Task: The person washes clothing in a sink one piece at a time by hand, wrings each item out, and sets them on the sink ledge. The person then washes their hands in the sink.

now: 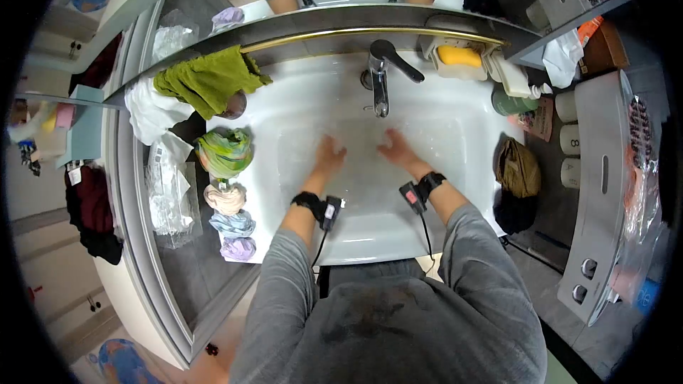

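My left hand [329, 154] is over the basin of the white sink [274, 242], left of the faucet, its fingers slightly apart and nothing seen in it. Opposite it, my right hand [398, 148] is held below and right of the faucet, fingers apart and holding nothing visible. The two hands do not touch. Between and above them stands the dark-handled faucet [380, 85]. Each wrist wears a black strap with a small device and cable. Whether the hands touch water is too blurred to tell.
A green towel [210, 82] hangs at the back left. Bundled cloths [224, 153] line the sink's left rim. At the back right are a yellow sponge [459, 56] and a green bottle [512, 103]. A brown and black cloth bundle [518, 171] lies by the right rim.
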Available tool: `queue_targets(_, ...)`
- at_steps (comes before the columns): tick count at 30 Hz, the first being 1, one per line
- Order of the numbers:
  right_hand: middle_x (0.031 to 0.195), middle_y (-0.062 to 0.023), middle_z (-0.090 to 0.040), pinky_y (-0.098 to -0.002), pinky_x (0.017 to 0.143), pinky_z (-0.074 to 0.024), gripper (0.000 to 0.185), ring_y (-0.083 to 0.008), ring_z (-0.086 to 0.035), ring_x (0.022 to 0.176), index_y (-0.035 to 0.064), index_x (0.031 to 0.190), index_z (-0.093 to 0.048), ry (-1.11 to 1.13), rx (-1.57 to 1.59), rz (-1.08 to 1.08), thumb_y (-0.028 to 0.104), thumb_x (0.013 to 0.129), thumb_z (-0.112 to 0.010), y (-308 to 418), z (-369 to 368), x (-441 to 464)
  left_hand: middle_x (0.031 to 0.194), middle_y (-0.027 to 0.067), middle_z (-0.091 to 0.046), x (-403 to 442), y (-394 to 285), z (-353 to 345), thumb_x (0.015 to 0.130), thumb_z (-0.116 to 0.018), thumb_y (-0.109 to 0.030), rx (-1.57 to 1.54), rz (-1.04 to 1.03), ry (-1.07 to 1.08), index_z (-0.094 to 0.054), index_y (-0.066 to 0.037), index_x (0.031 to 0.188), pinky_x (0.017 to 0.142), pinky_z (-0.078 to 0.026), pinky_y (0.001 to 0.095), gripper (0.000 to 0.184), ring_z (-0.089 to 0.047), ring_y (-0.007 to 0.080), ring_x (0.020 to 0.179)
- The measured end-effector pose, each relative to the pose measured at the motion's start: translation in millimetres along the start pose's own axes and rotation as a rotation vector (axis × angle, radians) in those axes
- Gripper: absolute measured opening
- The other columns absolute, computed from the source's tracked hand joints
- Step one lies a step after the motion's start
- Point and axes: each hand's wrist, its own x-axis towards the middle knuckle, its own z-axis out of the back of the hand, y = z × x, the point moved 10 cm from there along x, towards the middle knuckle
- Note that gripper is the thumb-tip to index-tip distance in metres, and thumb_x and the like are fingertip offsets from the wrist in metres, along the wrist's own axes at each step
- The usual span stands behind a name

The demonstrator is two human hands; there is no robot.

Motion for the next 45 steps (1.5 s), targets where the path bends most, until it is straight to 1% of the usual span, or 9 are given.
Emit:
queue_targets(4,0.121,-0.0212,-0.037,-0.0373,0.095,-0.0288,0.051,-0.0333,-0.034,0.114,0.0009,0.114,-0.043,0.190,0.104,0.128,0.027,0.072,-0.057,43,9,-56,0.124,0.0197,-0.037,-61,-43,5,0.078,-0.050,-0.034,-0.241,0.147,0.439,-0.044,-0.007,0.117,0.097,-0.026,0.0341,0.048,-0.033,0.0284,0.118)
queue_targets(6,0.123,-0.0211,-0.034,-0.0381,0.095,-0.0288,0.050,-0.0353,-0.033,0.114,0.0018,0.116,-0.041,0.128,0.035,0.125,0.024,0.074,-0.055,25,23,-59,0.125,0.0158,-0.037,-79,-18,33,0.075,-0.051,-0.037,-0.079,0.211,0.363,-0.047,-0.024,0.115,0.097,-0.023,0.0406,0.042,-0.031,0.0296,0.118)
queue_targets(10,0.128,-0.0208,-0.026,-0.0392,0.096,-0.0266,0.055,-0.0368,-0.027,0.117,0.0005,0.119,-0.036,-0.025,-0.127,-0.013,0.025,0.073,-0.055,-48,62,-62,0.128,0.0203,-0.030,-109,52,71,0.075,-0.051,-0.038,0.230,0.365,0.150,-0.044,-0.012,0.118,0.097,-0.022,0.0419,0.051,-0.025,0.0339,0.120)
queue_targets(12,0.129,-0.0218,-0.023,-0.0391,0.097,-0.0253,0.064,-0.0352,-0.023,0.119,-0.0035,0.121,-0.030,0.022,-0.286,-0.428,0.031,0.073,-0.055,-91,71,-85,0.129,0.0223,-0.028,-122,62,71,0.075,-0.051,-0.038,0.250,0.404,0.149,-0.042,-0.008,0.119,0.098,-0.021,0.0422,0.054,-0.023,0.0353,0.120)
queue_targets(16,0.130,-0.0235,-0.023,-0.0372,0.095,-0.0279,0.073,-0.0364,-0.026,0.118,-0.0072,0.123,-0.024,0.302,-0.447,-0.554,0.036,0.072,-0.053,-98,49,-118,0.125,0.0267,-0.030,-144,48,40,0.077,-0.047,-0.040,0.191,0.479,0.329,-0.037,0.001,0.121,0.099,-0.020,0.0406,0.061,-0.024,0.0364,0.120)
queue_targets(24,0.123,-0.0266,-0.033,-0.0366,0.092,-0.0329,0.066,-0.0348,-0.035,0.113,-0.0058,0.122,-0.030,0.276,0.241,-0.170,0.030,0.073,-0.055,-9,-14,-91,0.126,0.0217,-0.034,-115,-27,-8,0.079,-0.050,-0.032,-0.522,0.257,0.406,-0.034,0.001,0.122,0.094,-0.030,0.0355,0.056,-0.036,0.0340,0.114)
queue_targets(32,0.119,-0.0182,-0.040,-0.0390,0.091,-0.0325,0.042,-0.0329,-0.036,0.112,-0.0023,0.112,-0.042,0.368,-0.394,0.188,0.017,0.075,-0.047,41,-50,-48,0.126,0.0187,-0.034,-97,-23,35,0.078,-0.050,-0.030,0.384,0.242,0.228,-0.038,-0.014,0.121,0.094,-0.029,0.0445,0.048,-0.035,0.0358,0.113)
queue_targets(36,0.118,-0.0209,-0.039,-0.0386,0.092,-0.0319,0.036,-0.0352,-0.037,0.111,-0.0036,0.106,-0.045,0.321,-0.426,0.129,0.013,0.074,-0.046,48,-48,-51,0.129,0.0157,-0.029,-97,-3,12,0.078,-0.049,-0.030,0.336,0.286,0.328,-0.038,-0.016,0.122,0.092,-0.027,0.0525,0.048,-0.026,0.0363,0.118)
queue_targets(45,0.120,-0.0146,-0.042,-0.0398,0.091,-0.0332,0.041,-0.0318,-0.041,0.109,-0.0003,0.114,-0.042,0.499,-0.483,0.130,0.010,0.075,-0.045,61,-53,-42,0.121,0.0151,-0.041,-98,9,-8,0.075,-0.047,-0.034,0.366,0.289,0.512,-0.047,-0.006,0.112,0.088,-0.036,0.0424,0.046,-0.039,0.0337,0.109)
